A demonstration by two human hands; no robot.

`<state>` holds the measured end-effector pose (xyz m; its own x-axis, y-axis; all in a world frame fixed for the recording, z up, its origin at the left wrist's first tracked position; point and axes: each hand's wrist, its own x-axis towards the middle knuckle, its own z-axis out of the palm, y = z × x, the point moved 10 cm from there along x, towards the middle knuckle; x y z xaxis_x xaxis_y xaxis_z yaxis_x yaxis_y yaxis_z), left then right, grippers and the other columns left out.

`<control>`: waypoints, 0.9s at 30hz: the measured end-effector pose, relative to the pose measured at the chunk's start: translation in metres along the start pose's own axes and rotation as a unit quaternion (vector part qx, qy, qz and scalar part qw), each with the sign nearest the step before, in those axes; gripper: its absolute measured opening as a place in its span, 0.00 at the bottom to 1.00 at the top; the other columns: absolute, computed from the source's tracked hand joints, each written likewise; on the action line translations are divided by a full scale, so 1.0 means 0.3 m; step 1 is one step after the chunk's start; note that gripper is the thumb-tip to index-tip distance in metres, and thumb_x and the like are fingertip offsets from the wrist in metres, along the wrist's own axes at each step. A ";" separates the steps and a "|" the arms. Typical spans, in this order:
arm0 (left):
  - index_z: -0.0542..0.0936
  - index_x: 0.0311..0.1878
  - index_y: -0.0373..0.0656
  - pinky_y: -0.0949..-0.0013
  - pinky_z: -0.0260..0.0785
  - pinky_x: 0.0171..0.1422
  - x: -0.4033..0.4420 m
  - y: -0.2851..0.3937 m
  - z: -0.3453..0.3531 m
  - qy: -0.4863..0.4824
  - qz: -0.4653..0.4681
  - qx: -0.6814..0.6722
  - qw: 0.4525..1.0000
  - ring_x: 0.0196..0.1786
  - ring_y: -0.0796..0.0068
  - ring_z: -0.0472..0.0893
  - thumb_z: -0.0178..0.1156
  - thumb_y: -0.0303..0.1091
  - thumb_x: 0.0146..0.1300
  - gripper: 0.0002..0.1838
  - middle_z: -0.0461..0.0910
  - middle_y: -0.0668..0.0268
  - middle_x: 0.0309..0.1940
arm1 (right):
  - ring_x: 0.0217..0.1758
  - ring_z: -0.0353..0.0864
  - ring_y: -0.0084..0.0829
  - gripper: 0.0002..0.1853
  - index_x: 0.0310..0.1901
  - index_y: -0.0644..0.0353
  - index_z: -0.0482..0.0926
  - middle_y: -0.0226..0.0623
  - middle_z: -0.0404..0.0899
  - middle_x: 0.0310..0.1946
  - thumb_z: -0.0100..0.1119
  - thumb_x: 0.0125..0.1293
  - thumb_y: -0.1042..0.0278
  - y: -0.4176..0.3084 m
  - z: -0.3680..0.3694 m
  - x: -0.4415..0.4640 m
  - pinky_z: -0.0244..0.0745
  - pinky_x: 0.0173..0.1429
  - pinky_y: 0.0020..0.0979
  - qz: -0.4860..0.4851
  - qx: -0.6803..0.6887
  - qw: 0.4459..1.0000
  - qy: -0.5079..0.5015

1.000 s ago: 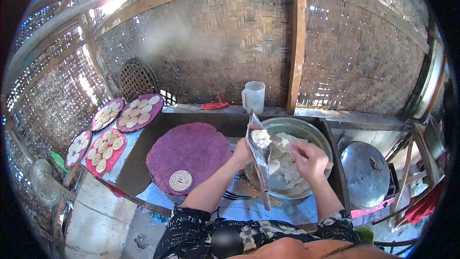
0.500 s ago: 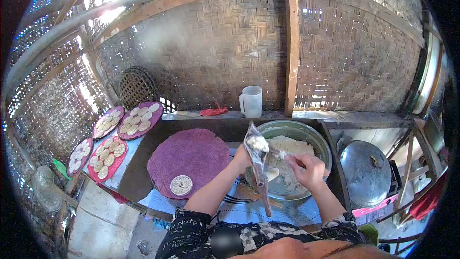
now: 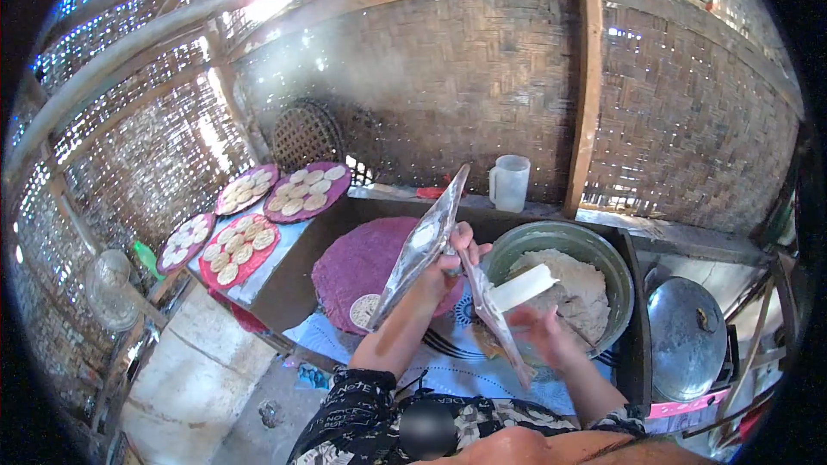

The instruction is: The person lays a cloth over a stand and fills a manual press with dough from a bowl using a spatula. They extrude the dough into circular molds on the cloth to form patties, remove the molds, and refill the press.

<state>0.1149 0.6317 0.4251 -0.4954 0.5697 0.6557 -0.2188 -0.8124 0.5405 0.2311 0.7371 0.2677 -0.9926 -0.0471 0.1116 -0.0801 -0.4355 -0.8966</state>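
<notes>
My left hand [image 3: 457, 257] grips a wooden hinged tool [image 3: 424, 243], whose two long arms are spread apart above the dark frame. White residue marks the left arm, and a white cylinder [image 3: 524, 288] sticks out from the right arm over the bowl's edge. My right hand [image 3: 544, 332], slightly blurred, is just below the cylinder with its fingers apart. Pale crumbly dough [image 3: 579, 293] fills part of the large green bowl [image 3: 622, 280], where a thin stick or handle rests. Beside my left forearm, a round patterned piece [image 3: 365, 311] lies on the purple disc [image 3: 357, 263].
At the left, several trays [image 3: 274, 250] carry round pale pieces. A translucent jug [image 3: 510, 184] and a red item stand or lie on the back ledge. Woven baskets [image 3: 307, 134] lean on the wall. A large metal lid [image 3: 687, 340] is at the right.
The tool's arms have swung apart, and the white cylinder now shows. My right hand has moved lower and released the utensil, which rests in the bowl. The view has shifted.
</notes>
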 end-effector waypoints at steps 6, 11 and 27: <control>0.73 0.39 0.42 0.57 0.65 0.60 -0.121 0.147 0.102 0.002 0.015 0.137 0.990 0.36 0.72 0.77 0.65 0.28 0.45 0.16 0.71 0.66 0.38 | 0.22 0.76 0.36 0.50 0.58 0.60 0.63 0.56 0.70 0.49 0.31 0.50 0.19 0.012 0.479 -0.016 0.70 0.17 0.28 0.147 0.454 0.843 -0.249; 0.72 0.54 0.42 0.62 0.56 0.64 -0.271 0.250 0.038 -0.067 -0.016 0.584 0.809 0.56 0.63 0.71 0.65 0.35 0.47 0.28 0.74 0.61 0.52 | 0.15 0.69 0.24 0.44 0.60 0.58 0.60 0.52 0.72 0.45 0.36 0.54 0.25 -0.154 0.400 0.085 0.58 0.09 0.17 0.057 0.169 0.971 -0.160; 0.78 0.36 0.46 0.59 0.69 0.48 -0.375 0.341 -0.120 -0.045 -0.127 0.779 0.613 0.42 0.55 0.77 0.63 0.51 0.39 0.23 0.78 0.57 0.36 | 0.47 0.73 0.48 0.42 0.63 0.52 0.59 0.50 0.63 0.52 0.64 0.48 0.45 -0.312 0.816 0.152 0.76 0.41 0.40 -0.340 -0.640 0.686 -0.063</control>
<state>0.1181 0.4800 0.3877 -0.5474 0.7150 0.4349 0.8235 0.3676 0.4321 0.2155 0.5557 0.4618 -0.6768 -0.3371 0.6544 -0.6151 0.7473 -0.2513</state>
